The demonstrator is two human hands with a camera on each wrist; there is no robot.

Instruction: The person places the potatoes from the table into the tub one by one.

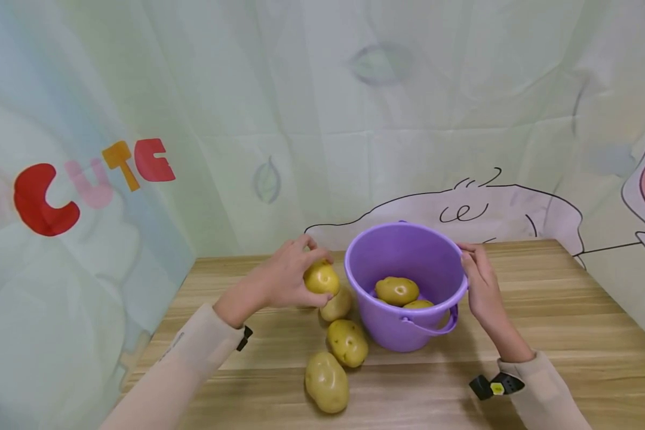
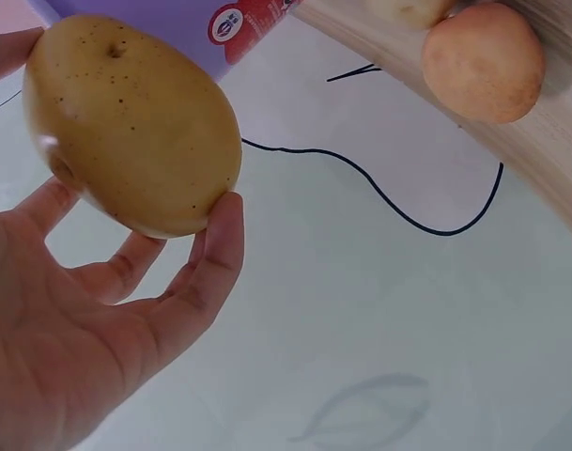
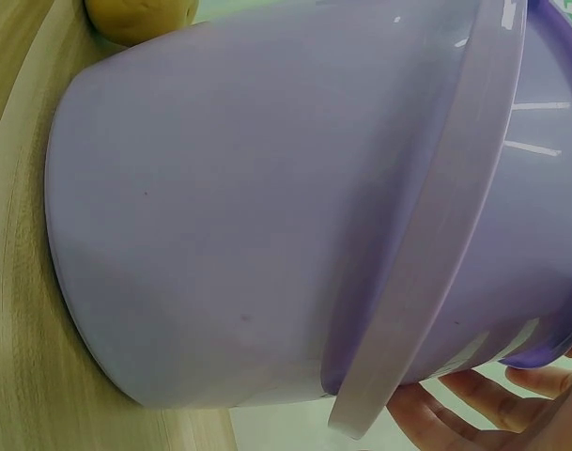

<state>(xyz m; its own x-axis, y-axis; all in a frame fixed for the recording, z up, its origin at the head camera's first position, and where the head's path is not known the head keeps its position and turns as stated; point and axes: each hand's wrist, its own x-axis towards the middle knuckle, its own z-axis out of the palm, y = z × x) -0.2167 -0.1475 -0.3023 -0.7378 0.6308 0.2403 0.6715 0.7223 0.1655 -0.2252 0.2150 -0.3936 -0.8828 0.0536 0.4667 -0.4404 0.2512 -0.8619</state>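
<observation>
Clearly, left grip (image 1: 285, 276) holding one potato (image 1: 321, 279), right grip (image 1: 484, 288) holding one bucket (image 1: 393, 330), two-plus potatoes (image 1: 396, 290) inside, three-plus outside (image 1: 326, 382)

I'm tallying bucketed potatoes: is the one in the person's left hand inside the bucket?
No, the left hand holds that potato outside the purple bucket, to the left of its rim.

Purple bucket (image 1: 400, 331): upright on the surface (image 1: 543, 316), handle (image 1: 452, 321) lowered, right fingers (image 3: 436, 418) at its rim.
Held potato (image 1: 321, 279): yellow, oval, smooth, dark-specked; raised just left of the bucket in the left fingers (image 2: 227, 221).
Potatoes inside (image 1: 398, 291): at least two, yellow, one partly hidden by the front wall.
Loose potatoes (image 1: 348, 343): three visible from above, yellowish, lying left of the bucket in an uneven line.
</observation>
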